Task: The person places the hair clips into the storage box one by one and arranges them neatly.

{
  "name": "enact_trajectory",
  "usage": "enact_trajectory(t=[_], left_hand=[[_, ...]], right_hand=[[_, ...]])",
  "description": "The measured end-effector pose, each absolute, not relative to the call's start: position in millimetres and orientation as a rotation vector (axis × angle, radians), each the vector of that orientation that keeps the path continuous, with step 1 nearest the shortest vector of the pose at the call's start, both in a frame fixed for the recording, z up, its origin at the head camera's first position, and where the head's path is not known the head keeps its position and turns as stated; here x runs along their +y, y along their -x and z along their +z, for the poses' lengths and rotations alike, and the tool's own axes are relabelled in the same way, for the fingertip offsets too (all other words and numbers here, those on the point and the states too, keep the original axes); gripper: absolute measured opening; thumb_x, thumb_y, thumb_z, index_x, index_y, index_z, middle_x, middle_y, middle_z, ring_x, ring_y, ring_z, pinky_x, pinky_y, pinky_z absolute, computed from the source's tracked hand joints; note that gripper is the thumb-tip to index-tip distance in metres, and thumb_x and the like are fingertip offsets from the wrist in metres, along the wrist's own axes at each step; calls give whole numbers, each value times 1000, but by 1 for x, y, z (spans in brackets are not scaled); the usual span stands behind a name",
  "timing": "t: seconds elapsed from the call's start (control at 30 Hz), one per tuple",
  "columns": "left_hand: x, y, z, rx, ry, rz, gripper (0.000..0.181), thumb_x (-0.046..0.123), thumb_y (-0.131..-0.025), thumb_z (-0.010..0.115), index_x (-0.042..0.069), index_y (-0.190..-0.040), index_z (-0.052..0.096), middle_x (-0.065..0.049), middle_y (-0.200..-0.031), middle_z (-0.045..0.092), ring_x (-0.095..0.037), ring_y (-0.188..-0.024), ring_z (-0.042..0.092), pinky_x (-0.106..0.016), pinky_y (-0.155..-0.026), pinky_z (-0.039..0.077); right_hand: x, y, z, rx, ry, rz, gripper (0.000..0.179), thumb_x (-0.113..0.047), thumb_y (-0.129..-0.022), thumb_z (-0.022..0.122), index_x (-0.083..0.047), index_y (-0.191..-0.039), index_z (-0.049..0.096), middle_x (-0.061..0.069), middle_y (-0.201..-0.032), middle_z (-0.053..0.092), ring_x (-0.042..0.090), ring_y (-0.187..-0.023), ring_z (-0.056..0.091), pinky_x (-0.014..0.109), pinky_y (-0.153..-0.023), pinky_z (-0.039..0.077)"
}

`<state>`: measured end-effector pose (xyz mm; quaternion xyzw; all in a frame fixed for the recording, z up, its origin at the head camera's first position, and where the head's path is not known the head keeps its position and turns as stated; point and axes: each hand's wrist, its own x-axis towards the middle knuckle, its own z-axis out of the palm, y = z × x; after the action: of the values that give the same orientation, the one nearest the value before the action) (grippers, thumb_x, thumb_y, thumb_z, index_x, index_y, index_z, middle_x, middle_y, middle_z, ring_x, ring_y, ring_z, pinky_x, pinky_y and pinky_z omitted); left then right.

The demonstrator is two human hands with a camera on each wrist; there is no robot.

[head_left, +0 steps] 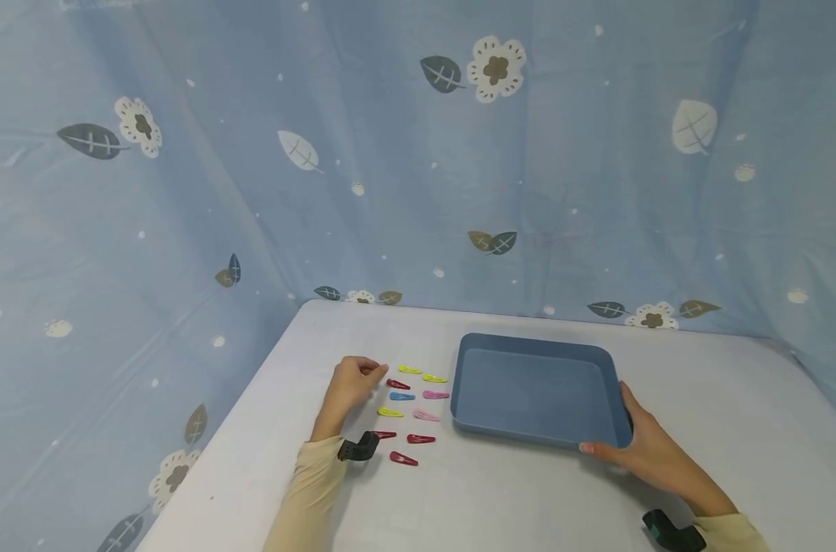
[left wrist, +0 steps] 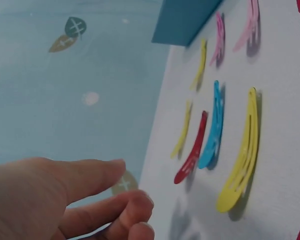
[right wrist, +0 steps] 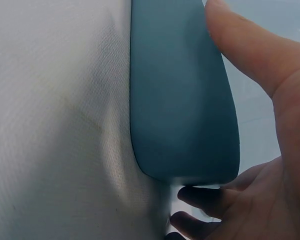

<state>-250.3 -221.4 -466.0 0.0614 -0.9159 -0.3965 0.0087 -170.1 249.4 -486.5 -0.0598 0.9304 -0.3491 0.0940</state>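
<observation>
My left hand (head_left: 351, 387) hovers just left of several snap hair clips, its fingers loosely bent and nothing between thumb and fingertips. Nearest it lie a dark red hair clip (head_left: 398, 384), a blue hair clip (head_left: 402, 396) and a yellow hair clip (left wrist: 242, 160). Two more yellow clips lie farther back, and pink hair clips (head_left: 427, 415) are to the right. Around the near right corner of a blue tray (head_left: 535, 392), my right hand (head_left: 644, 448) holds on, thumb at the front wall and fingers along the right side. The tray's inside is bare.
Closer to me are several dark red hair clips (head_left: 404, 458), one partly hidden by the left wrist's black band (head_left: 359, 446). A white cloth (head_left: 501, 498) covers the table. Blue patterned curtains (head_left: 390, 153) hang behind and at the left.
</observation>
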Motion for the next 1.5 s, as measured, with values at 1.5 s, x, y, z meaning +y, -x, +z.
enact_trajectory(t=[1.5], left_hand=[[-225,256,-480,-2950,-330,-1342,27,25,-96,70,1,-105,77,-13,-105,73,-24,-94,63,-41,-86,52]], right_hand=[[248,168,-484,2736,192,-1019,129,-52,-90,74,10,-158,-17,47,-161,5,71,-142,22,78,-100,37]])
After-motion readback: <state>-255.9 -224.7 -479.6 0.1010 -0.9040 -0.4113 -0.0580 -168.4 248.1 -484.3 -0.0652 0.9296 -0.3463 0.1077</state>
